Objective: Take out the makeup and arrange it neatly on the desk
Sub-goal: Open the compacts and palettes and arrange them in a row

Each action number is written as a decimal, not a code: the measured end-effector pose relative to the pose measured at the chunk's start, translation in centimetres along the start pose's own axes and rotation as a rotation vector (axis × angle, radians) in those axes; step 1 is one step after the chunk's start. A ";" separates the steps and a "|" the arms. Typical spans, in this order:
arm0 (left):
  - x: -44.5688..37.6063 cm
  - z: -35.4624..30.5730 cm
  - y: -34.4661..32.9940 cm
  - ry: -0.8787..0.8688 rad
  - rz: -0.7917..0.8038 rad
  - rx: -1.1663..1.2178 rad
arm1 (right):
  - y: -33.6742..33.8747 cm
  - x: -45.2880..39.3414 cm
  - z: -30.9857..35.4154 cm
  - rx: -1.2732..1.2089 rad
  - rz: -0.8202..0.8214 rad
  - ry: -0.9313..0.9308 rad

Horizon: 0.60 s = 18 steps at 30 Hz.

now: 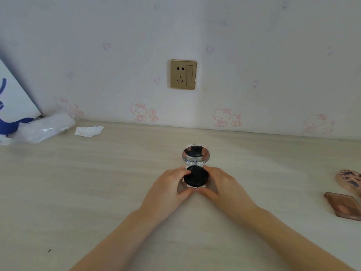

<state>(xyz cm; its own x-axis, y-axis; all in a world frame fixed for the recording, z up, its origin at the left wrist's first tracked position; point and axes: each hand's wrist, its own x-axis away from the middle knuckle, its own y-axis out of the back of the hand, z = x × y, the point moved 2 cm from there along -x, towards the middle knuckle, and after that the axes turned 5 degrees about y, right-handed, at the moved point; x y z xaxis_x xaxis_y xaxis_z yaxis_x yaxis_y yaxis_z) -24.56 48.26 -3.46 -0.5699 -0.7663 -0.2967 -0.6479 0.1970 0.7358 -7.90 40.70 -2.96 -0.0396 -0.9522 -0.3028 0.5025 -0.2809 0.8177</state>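
while held, compact [196, 176] open, lid [195, 154] wallward

Both forearms are bare from the bottom edge up to the wrists, and the left hand [168, 189] and right hand [221, 185] carry short, unpainted nails.

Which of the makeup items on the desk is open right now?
The round compact held between the left hand and right hand, its mirrored lid up. The patterned round case and brown rectangular palette at right lie shut.
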 end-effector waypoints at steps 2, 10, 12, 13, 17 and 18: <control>-1.1 0.2 0.0 -0.009 -0.011 0.005 | -0.2 -1.3 -0.6 0.015 0.013 -0.003; -5.9 2.2 -0.3 0.010 -0.003 0.032 | -0.4 -5.9 -1.8 0.021 0.048 -0.013; -6.9 2.6 -0.4 0.011 0.013 0.031 | -0.5 -6.7 -2.1 0.025 0.055 -0.011; -7.3 2.8 -0.4 0.008 0.015 0.026 | -0.5 -7.1 -2.2 0.026 0.057 -0.012; -8.6 3.5 -0.6 -0.006 0.015 0.012 | -0.8 -8.3 -2.8 0.015 0.047 -0.030; -8.8 3.6 -0.7 -0.013 0.015 0.003 | -0.9 -8.5 -3.0 0.009 0.038 -0.034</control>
<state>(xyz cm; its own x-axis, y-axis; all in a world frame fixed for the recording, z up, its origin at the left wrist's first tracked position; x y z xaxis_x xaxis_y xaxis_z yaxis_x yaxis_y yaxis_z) -20.94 57.09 -3.53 -0.5866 -0.7549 -0.2933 -0.6405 0.2107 0.7385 -5.42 49.39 -2.58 -0.0501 -0.9656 -0.2552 0.4964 -0.2458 0.8325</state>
